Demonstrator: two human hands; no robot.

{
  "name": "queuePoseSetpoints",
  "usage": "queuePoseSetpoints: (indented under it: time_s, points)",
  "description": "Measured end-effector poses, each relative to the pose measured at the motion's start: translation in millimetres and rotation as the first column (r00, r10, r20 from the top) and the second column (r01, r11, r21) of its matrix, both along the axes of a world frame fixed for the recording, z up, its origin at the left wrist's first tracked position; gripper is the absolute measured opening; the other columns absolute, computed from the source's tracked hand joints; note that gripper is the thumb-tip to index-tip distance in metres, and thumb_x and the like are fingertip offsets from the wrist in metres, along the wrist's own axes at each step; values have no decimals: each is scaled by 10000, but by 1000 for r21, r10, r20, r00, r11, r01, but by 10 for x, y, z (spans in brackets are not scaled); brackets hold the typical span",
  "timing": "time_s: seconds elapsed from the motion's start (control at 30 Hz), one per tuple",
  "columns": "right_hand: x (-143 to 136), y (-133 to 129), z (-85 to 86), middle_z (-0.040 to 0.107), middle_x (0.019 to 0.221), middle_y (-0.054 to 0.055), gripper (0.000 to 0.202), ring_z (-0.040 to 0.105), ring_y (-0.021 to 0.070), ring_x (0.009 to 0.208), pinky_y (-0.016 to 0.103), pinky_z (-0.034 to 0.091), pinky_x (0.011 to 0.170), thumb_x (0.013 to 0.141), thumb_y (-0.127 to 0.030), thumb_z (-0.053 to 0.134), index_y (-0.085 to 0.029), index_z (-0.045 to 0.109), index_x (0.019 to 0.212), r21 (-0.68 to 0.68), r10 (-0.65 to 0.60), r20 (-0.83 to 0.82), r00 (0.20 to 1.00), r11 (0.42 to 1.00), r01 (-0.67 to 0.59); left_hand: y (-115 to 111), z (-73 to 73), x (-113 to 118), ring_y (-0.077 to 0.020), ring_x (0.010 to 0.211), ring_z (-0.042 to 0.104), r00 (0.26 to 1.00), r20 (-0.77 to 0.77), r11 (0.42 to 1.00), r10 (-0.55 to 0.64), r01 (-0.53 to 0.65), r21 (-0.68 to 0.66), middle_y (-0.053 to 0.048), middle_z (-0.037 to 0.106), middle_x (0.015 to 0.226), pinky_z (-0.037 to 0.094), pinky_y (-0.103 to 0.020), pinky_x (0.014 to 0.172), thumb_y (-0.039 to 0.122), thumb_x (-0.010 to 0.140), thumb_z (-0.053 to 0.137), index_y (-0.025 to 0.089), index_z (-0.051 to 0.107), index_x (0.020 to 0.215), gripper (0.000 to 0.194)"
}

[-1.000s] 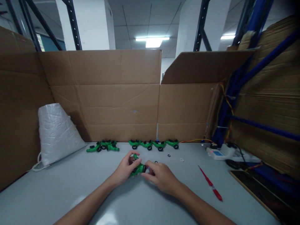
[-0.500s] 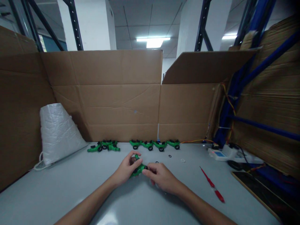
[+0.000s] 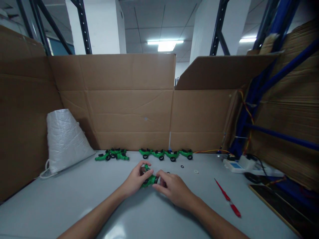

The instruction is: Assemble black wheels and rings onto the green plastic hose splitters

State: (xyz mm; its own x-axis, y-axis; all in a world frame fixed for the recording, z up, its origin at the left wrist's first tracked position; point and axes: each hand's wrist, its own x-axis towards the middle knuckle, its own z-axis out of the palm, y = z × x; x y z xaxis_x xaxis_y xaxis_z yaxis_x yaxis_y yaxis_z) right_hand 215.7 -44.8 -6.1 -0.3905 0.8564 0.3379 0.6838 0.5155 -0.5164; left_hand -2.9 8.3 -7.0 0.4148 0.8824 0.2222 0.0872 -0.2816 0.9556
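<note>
A small green toy vehicle (image 3: 150, 181) with black parts is held in my left hand (image 3: 136, 177), thumb on top and fingers around its far side. My right hand (image 3: 174, 188) is at the toy's right end, beside a black round part, with thumb and forefinger apart and nothing visible between them. Part of a small dark ring shows just behind my right hand. Further back on the table (image 3: 74, 202), several similar green toys (image 3: 171, 155) stand in a row, and another group of green toys (image 3: 112, 154) sits to the left.
A black ring (image 3: 182, 166) and a white ring (image 3: 196, 171) lie behind my right hand. A red screwdriver (image 3: 228, 198) is on the right, near a power strip (image 3: 234, 165) and a dark board (image 3: 279, 209). A white bag (image 3: 67, 142) leans at the left by cardboard walls (image 3: 129, 113).
My right thumb and forefinger have spread and come away from the toy's end. The whole view has shifted slightly, while my left hand keeps its hold on the toy.
</note>
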Motion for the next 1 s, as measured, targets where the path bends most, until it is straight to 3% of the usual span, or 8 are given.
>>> queuePoseSetpoints:
  time_s: [0.4, 0.53, 0.63, 0.73, 1.0]
  points:
    - [-20, 27, -5, 658, 725, -4, 324, 574, 167, 664, 272, 318, 642, 1050, -440, 529, -214, 622, 836, -60, 30, -48, 998, 998, -33, 16, -11, -13, -95, 580, 440, 998, 22, 997, -53, 54, -58, 76, 459, 692, 323, -204, 533, 606, 891, 732, 185, 548, 1210, 559]
    - [-12, -10, 39, 678, 814, -12, 190, 602, 177, 732, 266, 358, 689, 993, -416, 642, -230, 612, 1020, -64, 38, -90, 995, 997, -44, 26, 0, -12, -105, 614, 447, 1000, 0, 999, -30, 30, -10, 64, 480, 699, 328, -209, 554, 592, 901, 728, 172, 557, 1216, 552]
    - [-7, -19, 42, 674, 868, -23, 280, 613, 178, 771, 263, 380, 725, 930, -354, 727, -243, 569, 1134, -47, 40, -107, 993, 998, -45, 14, 18, -4, -112, 632, 473, 1000, -13, 1000, -13, 13, 6, 50, 513, 712, 322, -216, 568, 593, 895, 733, 165, 569, 1211, 556]
    - [-8, -3, 16, 654, 855, -29, 219, 606, 171, 766, 258, 381, 723, 940, -316, 707, -240, 568, 1091, -31, 41, -101, 994, 999, -44, -1, 27, 0, -113, 624, 482, 1000, -11, 1000, -5, 4, -11, 53, 514, 705, 315, -217, 569, 595, 895, 732, 169, 568, 1218, 560]
    - [-5, -1, -6, 648, 783, -21, 182, 583, 169, 714, 256, 347, 669, 1020, -401, 607, -225, 586, 980, -39, 18, -46, 999, 999, -20, -19, 26, 7, -110, 610, 471, 1000, 9, 999, -15, 16, -48, 62, 498, 696, 313, -216, 558, 602, 887, 739, 177, 559, 1218, 568]
